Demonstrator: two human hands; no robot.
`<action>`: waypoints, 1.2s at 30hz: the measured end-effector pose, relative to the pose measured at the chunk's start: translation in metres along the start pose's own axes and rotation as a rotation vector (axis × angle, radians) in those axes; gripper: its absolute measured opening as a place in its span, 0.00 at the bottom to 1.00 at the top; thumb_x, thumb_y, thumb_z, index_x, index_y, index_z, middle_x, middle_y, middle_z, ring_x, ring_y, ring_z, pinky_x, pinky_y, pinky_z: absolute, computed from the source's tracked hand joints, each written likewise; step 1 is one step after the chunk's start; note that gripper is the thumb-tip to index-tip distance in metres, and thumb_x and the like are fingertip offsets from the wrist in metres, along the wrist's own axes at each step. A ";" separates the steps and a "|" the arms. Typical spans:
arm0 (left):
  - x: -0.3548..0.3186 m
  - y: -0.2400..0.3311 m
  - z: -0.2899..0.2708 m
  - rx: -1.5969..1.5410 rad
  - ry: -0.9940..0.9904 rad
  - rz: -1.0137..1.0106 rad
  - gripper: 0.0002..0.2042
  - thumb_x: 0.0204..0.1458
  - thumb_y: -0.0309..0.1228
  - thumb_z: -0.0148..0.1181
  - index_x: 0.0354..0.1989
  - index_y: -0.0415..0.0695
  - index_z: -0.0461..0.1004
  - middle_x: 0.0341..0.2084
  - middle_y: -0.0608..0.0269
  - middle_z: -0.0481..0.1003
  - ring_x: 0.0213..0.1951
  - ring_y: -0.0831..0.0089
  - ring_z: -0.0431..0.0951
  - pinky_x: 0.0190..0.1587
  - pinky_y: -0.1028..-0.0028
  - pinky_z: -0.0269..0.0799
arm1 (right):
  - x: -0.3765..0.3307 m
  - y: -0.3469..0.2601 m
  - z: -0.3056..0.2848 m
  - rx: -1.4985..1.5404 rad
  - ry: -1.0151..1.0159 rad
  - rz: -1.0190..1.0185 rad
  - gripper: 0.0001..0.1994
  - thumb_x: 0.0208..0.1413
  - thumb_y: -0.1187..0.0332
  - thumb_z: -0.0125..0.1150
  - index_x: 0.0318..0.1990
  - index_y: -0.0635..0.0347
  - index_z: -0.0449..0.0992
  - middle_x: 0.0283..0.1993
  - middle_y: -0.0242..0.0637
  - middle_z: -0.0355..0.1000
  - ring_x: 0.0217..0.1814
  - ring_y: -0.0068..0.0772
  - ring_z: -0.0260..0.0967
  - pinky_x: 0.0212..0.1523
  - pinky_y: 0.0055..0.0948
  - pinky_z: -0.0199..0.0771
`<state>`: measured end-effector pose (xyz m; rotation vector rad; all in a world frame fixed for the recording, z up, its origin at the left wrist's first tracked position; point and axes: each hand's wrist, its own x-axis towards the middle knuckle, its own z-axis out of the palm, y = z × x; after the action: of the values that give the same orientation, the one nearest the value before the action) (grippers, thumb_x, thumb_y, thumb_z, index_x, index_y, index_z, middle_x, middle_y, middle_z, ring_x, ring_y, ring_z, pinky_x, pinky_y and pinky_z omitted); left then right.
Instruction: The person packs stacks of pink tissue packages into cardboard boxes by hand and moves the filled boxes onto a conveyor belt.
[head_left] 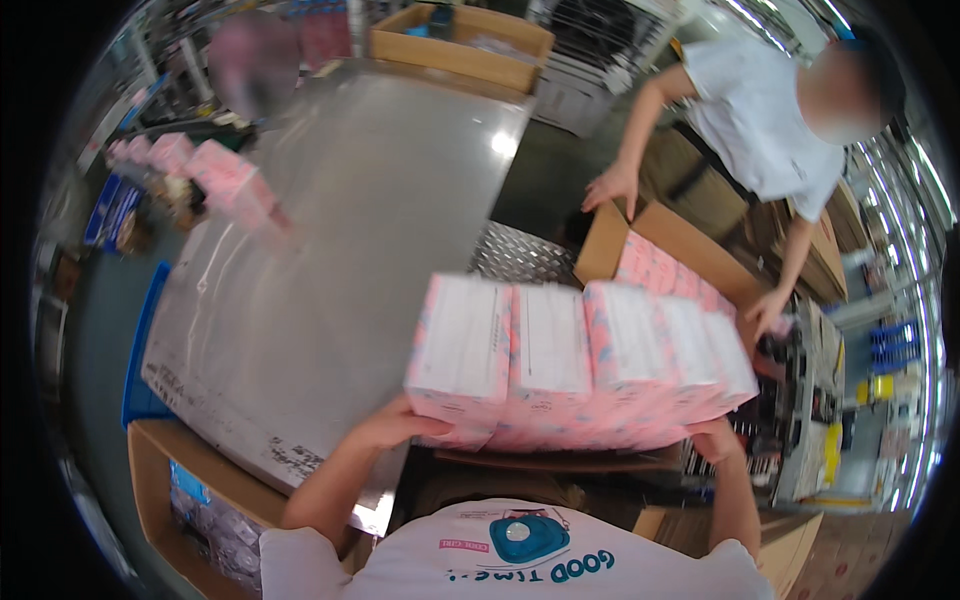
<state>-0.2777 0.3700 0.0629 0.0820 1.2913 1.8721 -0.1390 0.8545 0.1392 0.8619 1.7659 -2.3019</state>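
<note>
A row of several pink-and-white soft tissue packs (550, 405) is squeezed between my two hands, raised at the right edge of the metal table. My left hand (400, 425) presses on the row's left end, and my right hand (714, 440) on its right end; some fingers are hidden behind the packs. Just beyond them stands an open cardboard carton (605, 245), with more pink tissue packs (660, 268) inside. A co-worker's hands (614, 187) hold the carton's flaps on both sides. The held row covers the carton's near part.
The metal table (340, 220) stretches away on the left. At its far end sits a shallow cardboard box (450, 62). Blurred pink packs (228, 180) come in at its left edge. A carton with clear plastic (150, 480) and a blue bin (146, 350) stand near left.
</note>
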 end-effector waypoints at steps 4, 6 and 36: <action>0.063 -0.126 0.027 0.163 0.099 -0.080 0.26 0.48 0.26 0.57 0.58 0.39 0.60 0.52 0.58 0.67 0.53 0.70 0.67 0.54 0.71 0.63 | 0.010 0.140 -0.084 -0.246 0.378 0.405 0.20 0.42 0.79 0.56 0.47 0.56 0.68 0.41 0.33 0.68 0.40 0.32 0.66 0.41 0.35 0.69; 0.067 -0.147 0.038 0.294 0.175 0.024 0.30 0.51 0.29 0.56 0.62 0.40 0.52 0.56 0.58 0.62 0.54 0.72 0.64 0.54 0.72 0.62 | 0.018 0.166 -0.081 -0.327 0.359 0.614 0.16 0.48 0.68 0.56 0.47 0.53 0.67 0.36 0.33 0.68 0.35 0.29 0.64 0.41 0.36 0.68; -0.234 -0.301 -0.145 0.634 1.347 -0.917 0.13 0.53 0.38 0.51 0.41 0.42 0.70 0.27 0.61 0.70 0.29 0.67 0.69 0.28 0.71 0.65 | 0.145 0.196 0.178 -1.292 -0.215 -0.222 0.39 0.50 0.44 0.52 0.64 0.61 0.51 0.68 0.53 0.43 0.71 0.50 0.37 0.64 0.53 0.43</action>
<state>-0.0182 0.1434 -0.1550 -1.3860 2.1693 0.5058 -0.2420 0.6649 -0.0720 0.1502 2.6271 -0.7929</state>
